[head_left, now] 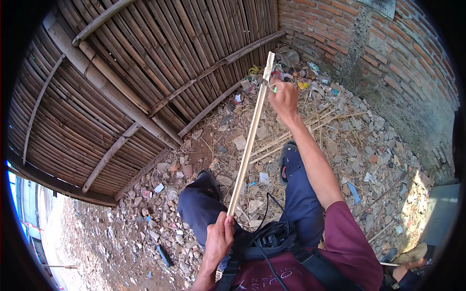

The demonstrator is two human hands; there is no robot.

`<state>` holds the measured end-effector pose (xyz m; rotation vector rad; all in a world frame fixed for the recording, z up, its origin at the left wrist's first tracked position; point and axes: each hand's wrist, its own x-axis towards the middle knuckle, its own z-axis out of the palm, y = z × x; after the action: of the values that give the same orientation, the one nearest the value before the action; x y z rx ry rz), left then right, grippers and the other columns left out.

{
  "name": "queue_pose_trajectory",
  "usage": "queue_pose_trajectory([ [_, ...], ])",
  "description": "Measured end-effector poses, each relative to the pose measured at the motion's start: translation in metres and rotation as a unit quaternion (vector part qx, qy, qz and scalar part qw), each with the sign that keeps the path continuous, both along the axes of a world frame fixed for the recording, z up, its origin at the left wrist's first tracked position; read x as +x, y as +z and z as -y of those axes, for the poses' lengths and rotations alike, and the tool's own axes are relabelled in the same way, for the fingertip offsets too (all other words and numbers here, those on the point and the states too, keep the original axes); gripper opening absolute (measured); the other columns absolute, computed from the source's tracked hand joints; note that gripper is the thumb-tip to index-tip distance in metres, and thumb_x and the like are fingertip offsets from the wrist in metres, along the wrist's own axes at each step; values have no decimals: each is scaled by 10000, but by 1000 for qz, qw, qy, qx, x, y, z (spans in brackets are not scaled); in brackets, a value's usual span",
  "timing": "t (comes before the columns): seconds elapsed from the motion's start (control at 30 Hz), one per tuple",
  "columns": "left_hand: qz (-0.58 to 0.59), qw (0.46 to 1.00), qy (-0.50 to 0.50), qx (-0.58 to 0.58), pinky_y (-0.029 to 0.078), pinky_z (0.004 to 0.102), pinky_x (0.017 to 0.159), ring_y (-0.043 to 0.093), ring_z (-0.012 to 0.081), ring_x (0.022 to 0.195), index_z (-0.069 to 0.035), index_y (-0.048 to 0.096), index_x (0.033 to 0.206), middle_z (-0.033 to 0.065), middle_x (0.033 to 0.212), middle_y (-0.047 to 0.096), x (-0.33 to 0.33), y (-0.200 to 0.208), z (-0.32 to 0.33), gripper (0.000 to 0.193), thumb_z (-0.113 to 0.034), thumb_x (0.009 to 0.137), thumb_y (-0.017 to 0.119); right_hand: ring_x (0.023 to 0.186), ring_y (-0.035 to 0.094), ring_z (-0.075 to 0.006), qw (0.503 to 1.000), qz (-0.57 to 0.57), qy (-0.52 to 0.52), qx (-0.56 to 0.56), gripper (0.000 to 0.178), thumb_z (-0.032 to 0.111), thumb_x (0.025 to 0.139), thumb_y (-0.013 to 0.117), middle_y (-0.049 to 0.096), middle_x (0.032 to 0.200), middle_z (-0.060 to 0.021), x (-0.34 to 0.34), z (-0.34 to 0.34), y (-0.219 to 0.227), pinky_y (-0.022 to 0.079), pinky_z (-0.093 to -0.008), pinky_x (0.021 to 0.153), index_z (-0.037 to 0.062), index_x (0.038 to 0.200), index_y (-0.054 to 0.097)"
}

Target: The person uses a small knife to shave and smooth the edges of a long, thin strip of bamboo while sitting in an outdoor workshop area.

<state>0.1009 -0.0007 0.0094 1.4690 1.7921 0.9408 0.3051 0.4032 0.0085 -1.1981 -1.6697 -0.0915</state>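
Observation:
A long, pale strip of split bamboo (pixel 250 140) slants up and away from me, in front of my body. My left hand (pixel 221 237) is closed round its near, lower end. Close to the far end, my right hand (pixel 284 99) is closed on a small tool with a dark blade (pixel 264 82) lying across the strip. The tool's handle is mostly hidden in my fist, and its exact kind is unclear. A green bit and a thin white loop show at my right fingers.
Stones and litter cover the ground (pixel 310 145), with loose bamboo slivers (pixel 291 136) between my feet. A bamboo wall (pixel 145 63) stands on the left, a brick wall (pixel 388 48) at the back right. Another person's hand (pixel 410 267) shows at lower right beside a thin pale stick.

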Motion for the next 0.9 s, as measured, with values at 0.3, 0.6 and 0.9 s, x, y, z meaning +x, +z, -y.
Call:
queue_pose_trajectory([
  [0.3,23,994,-33,-98,444,358,510,607,205,497,-18,580,910,99,574,543,-20,-2,33,336,-214,1157,464,762,749,-368,978,-76,-150,-123,278,190,970,579,726,753,-247,93,-66,-52,555,-481,688,-1,886,763],
  [0.6,190,971,-29,-142,398,287,410,510,93,428,-23,541,932,12,600,505,-45,-24,8,380,-276,1185,411,471,295,-15,777,-370,326,-392,274,191,1026,495,587,759,42,58,-5,0,218,-231,444,47,1130,704],
  [0.9,156,975,-47,-151,442,317,454,558,151,460,-6,562,908,49,601,532,-57,-19,6,420,-296,1180,427,474,286,7,727,-392,420,-376,341,380,1056,674,652,874,-16,33,15,17,216,-209,446,53,1151,670],
])
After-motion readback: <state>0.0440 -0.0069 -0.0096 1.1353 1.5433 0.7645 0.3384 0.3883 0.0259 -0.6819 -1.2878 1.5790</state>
